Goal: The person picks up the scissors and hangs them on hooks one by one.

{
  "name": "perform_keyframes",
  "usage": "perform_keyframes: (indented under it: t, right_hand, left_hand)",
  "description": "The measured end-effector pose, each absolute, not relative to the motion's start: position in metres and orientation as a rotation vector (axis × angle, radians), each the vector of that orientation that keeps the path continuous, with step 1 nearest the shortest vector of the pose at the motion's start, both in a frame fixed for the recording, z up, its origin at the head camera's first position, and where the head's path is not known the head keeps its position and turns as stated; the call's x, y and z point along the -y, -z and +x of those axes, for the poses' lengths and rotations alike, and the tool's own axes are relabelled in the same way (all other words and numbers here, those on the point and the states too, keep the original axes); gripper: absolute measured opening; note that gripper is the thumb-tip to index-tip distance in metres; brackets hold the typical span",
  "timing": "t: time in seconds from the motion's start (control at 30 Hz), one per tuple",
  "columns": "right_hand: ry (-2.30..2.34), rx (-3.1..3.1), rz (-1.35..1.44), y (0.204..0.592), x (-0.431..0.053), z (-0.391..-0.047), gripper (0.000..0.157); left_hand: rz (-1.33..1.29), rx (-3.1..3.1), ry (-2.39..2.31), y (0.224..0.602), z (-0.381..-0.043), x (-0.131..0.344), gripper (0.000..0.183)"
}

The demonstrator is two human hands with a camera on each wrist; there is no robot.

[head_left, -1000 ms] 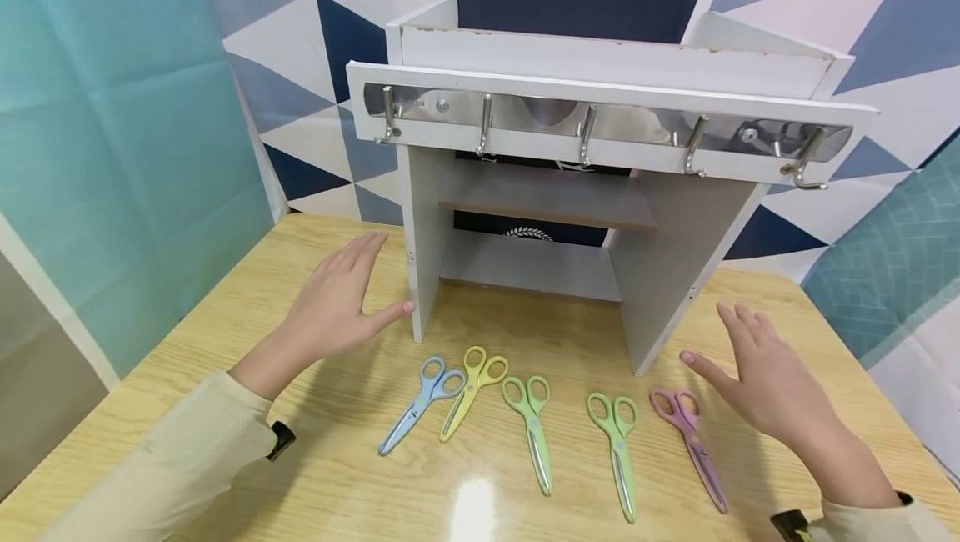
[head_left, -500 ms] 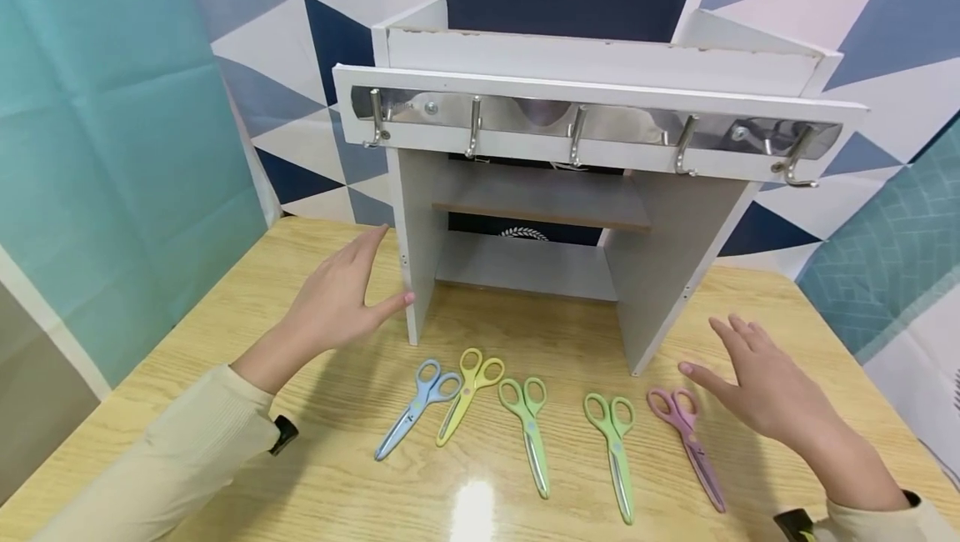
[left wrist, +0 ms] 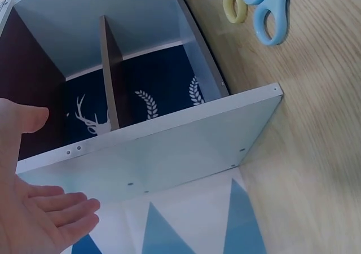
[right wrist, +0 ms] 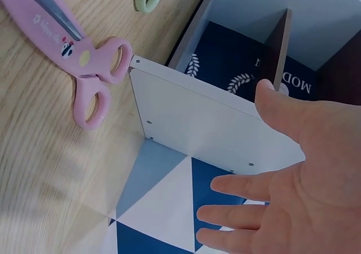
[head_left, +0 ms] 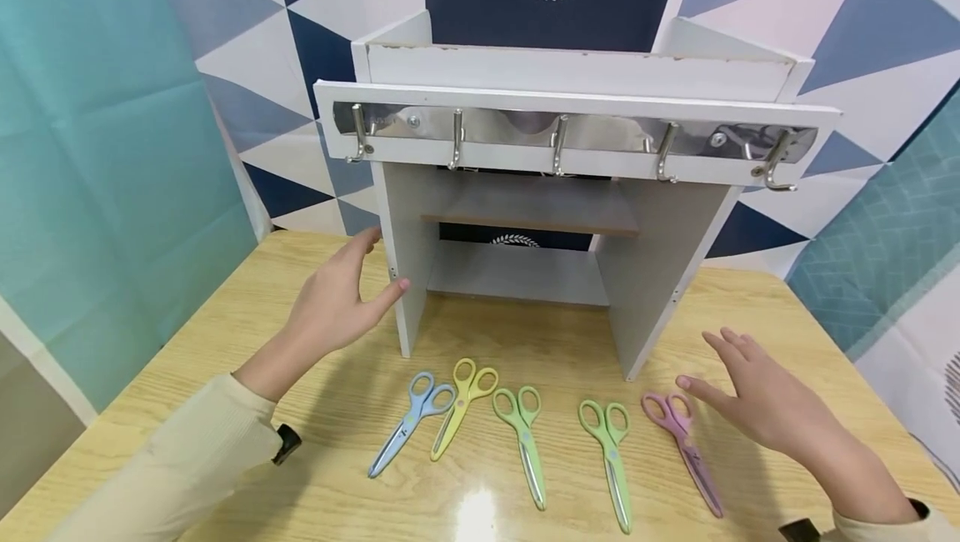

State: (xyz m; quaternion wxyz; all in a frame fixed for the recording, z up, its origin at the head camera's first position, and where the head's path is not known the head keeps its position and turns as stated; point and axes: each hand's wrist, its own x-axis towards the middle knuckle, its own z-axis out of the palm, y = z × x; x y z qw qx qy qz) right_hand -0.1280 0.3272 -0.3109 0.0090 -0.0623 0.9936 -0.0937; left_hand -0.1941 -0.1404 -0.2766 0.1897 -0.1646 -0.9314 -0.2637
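Observation:
A white shelf unit [head_left: 622, 92] with a metal strip of hooks [head_left: 558, 146] stands on the table. My left hand [head_left: 330, 300] is spread beside its left side panel [left wrist: 186, 135], thumb overlapping the panel's front edge in the head view. Near the right side panel [right wrist: 192, 107], my right hand [head_left: 772, 400] hovers with fingers extended and nothing held. In front of the unit lie blue scissors [head_left: 412, 421], yellow scissors [head_left: 460, 409], two pairs of green scissors [head_left: 523, 442] and pink scissors [head_left: 684, 446], handles toward the unit. The pink pair is nearest the right hand.
The wooden table [head_left: 315, 459] carries everything. Behind the unit hangs a cloth with blue and white triangles [head_left: 247, 117]. A teal curtain [head_left: 97, 150] borders the left, and another teal covering [head_left: 892, 233] is at the right. Inside the unit sits a middle shelf [head_left: 532, 204].
The unit and scissors have shifted left and slightly down in the head view. My left hand now overlaps the side panel's edge more. Both hands keep nearly the same spread pose.

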Motion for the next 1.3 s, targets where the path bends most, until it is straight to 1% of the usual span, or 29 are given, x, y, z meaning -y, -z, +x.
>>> perform_keyframes:
  t: [0.17, 0.5, 0.83, 1.0, 1.3]
  right_hand:
    - [0.298, -3.071, -0.182, 0.31, -0.327, -0.127, 0.088]
    - [0.305, -3.043, -0.173, 0.308, -0.323, -0.129, 0.09]
    - [0.271, -3.034, -0.17, 0.304, -0.32, -0.127, 0.088]
    - [0.25, -3.039, -0.163, 0.301, -0.317, -0.126, 0.085]
    - [0.27, -3.04, -0.154, 0.301, -0.318, -0.122, 0.083]
  left_hand:
    - [-0.462, 2.585, 0.816, 0.273, -0.198, 0.138, 0.065]
    - [-0.474, 2.458, 1.04, 0.274, -0.203, 0.134, 0.059]
    - [-0.404, 2.428, 1.241, 0.267, -0.209, 0.131, 0.051]
    - [-0.364, 2.488, 1.299, 0.26, -0.21, 0.13, 0.05]
    - [-0.31, 2.614, 1.239, 0.247, -0.213, 0.127, 0.051]
